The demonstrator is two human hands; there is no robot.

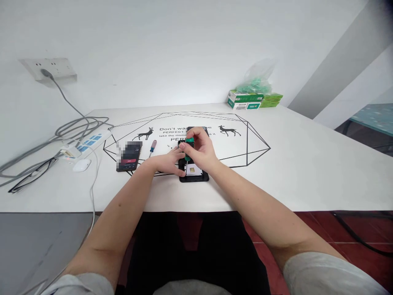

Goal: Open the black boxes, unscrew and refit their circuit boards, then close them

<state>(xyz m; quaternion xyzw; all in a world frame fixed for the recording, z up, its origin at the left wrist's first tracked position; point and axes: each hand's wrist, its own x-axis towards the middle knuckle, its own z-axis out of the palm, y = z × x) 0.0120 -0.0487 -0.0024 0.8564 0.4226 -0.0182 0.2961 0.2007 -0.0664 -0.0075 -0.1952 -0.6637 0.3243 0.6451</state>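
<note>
So, head view: we've got our right hand [204, 153] pinching a green-handled screwdriver [189, 141], shaft pointing down into the black-framed device [194, 179], just below centre frame. Our left hand [168, 162] is loosely spread at the device's left edge; can't tell if it's really gripping.

Biggest worry, imo: the tip slips because the shaft leans or that left hand isn't bracing enough, and it scratches the pale part or pokes our fingers. Small loose bits [168, 146] sit near our left fingertips, so a sleepy knuckle could scatter them.

Edges: the tabletop [291, 164] ends just below the device, so a shove toward us risks a drop. Left is tighter, with the red-and-blue screwdriver [154, 145] and phone [132, 155] beside our wrist. Tabletop runs well out to the right, boxes [245, 98] at upper right.
</note>
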